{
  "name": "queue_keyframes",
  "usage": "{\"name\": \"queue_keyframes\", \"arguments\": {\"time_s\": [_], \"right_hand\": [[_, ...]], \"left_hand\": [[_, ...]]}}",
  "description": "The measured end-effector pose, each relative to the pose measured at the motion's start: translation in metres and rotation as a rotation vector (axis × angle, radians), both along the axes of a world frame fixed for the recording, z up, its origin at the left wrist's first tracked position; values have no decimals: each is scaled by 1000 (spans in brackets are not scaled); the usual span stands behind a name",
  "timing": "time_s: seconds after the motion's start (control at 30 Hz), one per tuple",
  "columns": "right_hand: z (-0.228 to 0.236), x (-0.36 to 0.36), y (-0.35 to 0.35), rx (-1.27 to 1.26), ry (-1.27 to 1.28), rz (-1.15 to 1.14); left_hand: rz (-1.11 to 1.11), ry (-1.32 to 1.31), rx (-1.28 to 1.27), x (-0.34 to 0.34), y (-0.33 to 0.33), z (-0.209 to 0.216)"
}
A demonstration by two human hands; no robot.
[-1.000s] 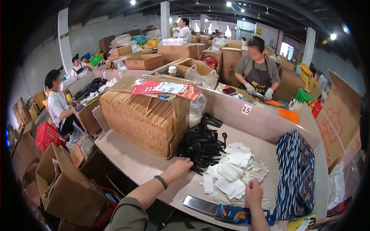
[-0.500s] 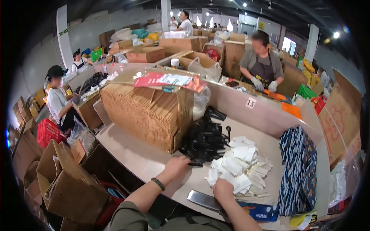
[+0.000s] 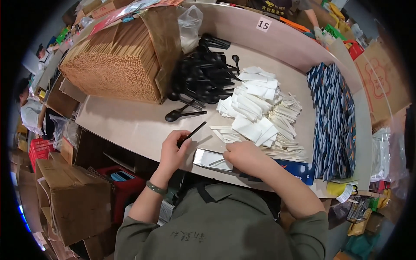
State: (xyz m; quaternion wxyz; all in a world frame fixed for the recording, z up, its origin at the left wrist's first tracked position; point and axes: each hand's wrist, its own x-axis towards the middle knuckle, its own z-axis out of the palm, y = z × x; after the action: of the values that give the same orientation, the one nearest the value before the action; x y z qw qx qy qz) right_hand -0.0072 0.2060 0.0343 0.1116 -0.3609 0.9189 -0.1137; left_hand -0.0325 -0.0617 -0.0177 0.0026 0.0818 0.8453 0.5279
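Note:
My left hand is closed round a black plastic spoon, whose handle points up to the right; its bowl end is hidden. My right hand is closed at the right end of a shiny silver flat piece on the table's near edge. What its fingers grip, if anything, is hidden. Just beyond lie white folded paper napkins and pale thin sticks in a loose heap. A pile of black spoons lies farther left, with a couple of spoons nearer my left hand.
A big block of tan sticks in torn brown wrapping stands at the table's left. Dark blue packets stand in a long row on the right. A low partition closes the far side. Cardboard boxes crowd the lower left.
The view has tilted down toward the table. My left hand has drawn back from the spoon pile, now lifting a black spoon. My right hand has stayed near the silver piece.

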Motion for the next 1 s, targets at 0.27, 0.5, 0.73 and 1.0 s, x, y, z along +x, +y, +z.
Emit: {"name": "queue_keyframes", "arguments": {"time_s": [0.27,0.5,0.73,1.0], "right_hand": [[-20,24,-12,-169,-124,-328],[-7,61,29,-440,308,-166],[-46,81,23,-287,346,-38],[-37,87,17,-385,344,-104]], "left_hand": [[-136,57,50,21,25,6],[-632,404,-322,14,26,13],[-55,670,-266,-43,12,48],[411,599,-903,-220,-74,215]]}}
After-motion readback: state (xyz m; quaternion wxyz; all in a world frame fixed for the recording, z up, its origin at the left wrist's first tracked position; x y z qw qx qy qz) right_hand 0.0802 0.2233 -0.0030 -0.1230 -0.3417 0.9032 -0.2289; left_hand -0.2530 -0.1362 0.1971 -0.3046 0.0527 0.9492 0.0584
